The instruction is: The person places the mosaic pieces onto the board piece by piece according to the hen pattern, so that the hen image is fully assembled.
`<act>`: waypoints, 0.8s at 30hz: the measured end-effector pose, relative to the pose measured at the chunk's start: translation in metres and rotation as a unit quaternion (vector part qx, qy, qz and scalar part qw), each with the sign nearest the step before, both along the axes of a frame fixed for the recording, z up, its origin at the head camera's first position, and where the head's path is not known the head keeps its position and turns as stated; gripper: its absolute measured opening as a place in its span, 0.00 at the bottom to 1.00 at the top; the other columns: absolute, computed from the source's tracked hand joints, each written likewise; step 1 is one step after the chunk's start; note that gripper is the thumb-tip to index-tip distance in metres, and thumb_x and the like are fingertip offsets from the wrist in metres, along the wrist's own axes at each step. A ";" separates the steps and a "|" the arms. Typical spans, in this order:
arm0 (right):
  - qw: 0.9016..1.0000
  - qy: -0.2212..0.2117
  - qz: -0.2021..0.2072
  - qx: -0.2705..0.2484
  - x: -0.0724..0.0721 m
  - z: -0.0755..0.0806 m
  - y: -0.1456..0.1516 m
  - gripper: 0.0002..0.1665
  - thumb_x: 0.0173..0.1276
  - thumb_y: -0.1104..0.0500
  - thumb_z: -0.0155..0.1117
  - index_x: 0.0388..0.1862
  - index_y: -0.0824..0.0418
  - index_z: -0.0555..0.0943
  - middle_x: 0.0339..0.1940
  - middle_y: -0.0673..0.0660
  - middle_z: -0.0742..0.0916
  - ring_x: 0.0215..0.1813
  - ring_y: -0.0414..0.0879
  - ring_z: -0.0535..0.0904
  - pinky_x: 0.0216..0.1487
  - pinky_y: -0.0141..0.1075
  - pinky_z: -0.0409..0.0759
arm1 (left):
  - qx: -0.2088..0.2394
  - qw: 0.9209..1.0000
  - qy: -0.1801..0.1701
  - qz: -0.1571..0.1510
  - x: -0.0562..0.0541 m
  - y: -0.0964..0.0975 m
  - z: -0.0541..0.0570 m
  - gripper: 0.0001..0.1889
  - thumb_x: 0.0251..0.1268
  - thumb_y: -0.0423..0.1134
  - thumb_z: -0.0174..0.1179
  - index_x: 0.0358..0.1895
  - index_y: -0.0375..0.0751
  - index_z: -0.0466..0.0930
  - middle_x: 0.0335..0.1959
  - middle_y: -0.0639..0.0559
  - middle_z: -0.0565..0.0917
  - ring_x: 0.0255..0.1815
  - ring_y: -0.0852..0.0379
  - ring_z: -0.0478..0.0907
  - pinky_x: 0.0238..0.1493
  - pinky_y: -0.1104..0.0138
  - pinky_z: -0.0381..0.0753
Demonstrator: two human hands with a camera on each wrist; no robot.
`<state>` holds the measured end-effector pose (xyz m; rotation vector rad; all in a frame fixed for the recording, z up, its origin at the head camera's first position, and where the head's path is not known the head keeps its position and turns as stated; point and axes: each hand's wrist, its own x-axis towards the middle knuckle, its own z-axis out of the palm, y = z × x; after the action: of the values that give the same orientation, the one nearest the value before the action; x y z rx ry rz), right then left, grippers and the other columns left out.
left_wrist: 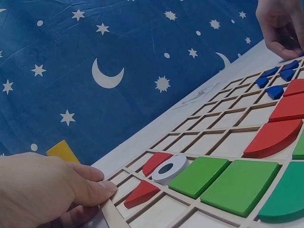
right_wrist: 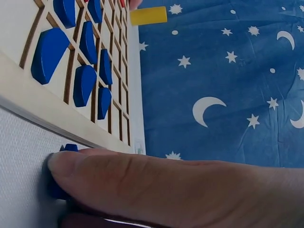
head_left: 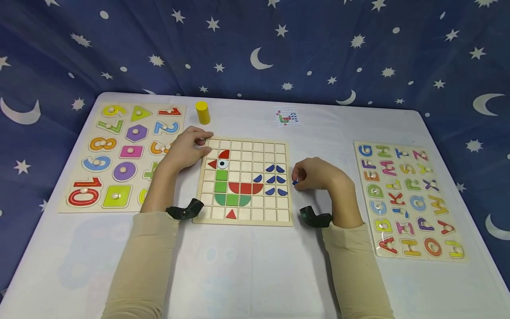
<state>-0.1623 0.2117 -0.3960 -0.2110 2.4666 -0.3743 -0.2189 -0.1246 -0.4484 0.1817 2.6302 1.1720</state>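
Note:
A square wooden grid board [head_left: 257,214] lies mid-table, with a bird made of red, green and blue flat pieces set in its cells. My left hand [head_left: 186,148] grips the board's upper left corner, thumb at the left edge and a finger along the top. Just off the board's right edge, my right hand [head_left: 314,173] pinches a small blue piece [right_wrist: 71,147] between thumb and fingers, low over the white cloth; the thumb hides most of it. Several blue half-leaf pieces [right_wrist: 84,85] sit in the nearby right-hand cells. A round white eye piece [left_wrist: 170,169] lies beside the red beak [left_wrist: 141,194].
On the left stands a number and shape puzzle board [head_left: 92,157], partly under the left forearm. A letter puzzle board [head_left: 412,201] lies to the right. Behind the grid are a yellow cylinder [head_left: 202,113] and a small picture card [head_left: 287,117] with a similar bird.

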 end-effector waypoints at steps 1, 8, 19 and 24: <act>1.000 0.002 -0.002 0.000 0.000 0.000 0.000 0.05 0.57 0.60 0.68 0.31 0.53 0.80 0.28 0.53 0.78 0.36 0.47 0.73 0.36 0.37 0.69 | 0.000 1.000 -0.001 0.001 0.000 0.000 0.000 0.23 0.65 0.35 0.59 0.64 0.45 0.73 0.54 0.49 0.69 0.51 0.52 0.65 0.55 0.58 0.65; 1.000 0.013 -0.007 -0.013 0.000 0.003 0.005 0.03 0.61 0.60 0.65 0.34 0.53 0.83 0.30 0.52 0.81 0.37 0.47 0.73 0.38 0.38 0.69 | 0.003 1.000 0.000 0.002 0.000 -0.001 -0.001 0.23 0.65 0.35 0.59 0.64 0.45 0.73 0.53 0.49 0.69 0.51 0.52 0.65 0.55 0.58 0.65; 0.993 0.007 0.028 -0.111 0.001 0.010 0.007 0.04 0.61 0.62 0.65 0.35 0.55 0.85 0.26 0.49 0.83 0.32 0.44 0.74 0.37 0.36 0.72 | 0.003 1.000 0.009 -0.005 -0.001 -0.001 -0.002 0.23 0.65 0.35 0.58 0.64 0.44 0.73 0.53 0.48 0.70 0.51 0.52 0.66 0.55 0.59 0.65; 0.985 -0.030 0.067 -0.154 0.004 0.011 -0.004 0.04 0.59 0.63 0.67 0.33 0.55 0.85 0.26 0.48 0.85 0.30 0.42 0.75 0.36 0.35 0.75 | 0.006 1.000 0.012 -0.004 -0.001 -0.001 -0.001 0.23 0.65 0.35 0.59 0.64 0.44 0.73 0.52 0.48 0.70 0.50 0.52 0.66 0.54 0.58 0.65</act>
<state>-0.1585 0.2077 -0.3854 -0.4838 2.3096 -0.6922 -0.2198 -0.1253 -0.4499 0.2081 2.6411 1.1905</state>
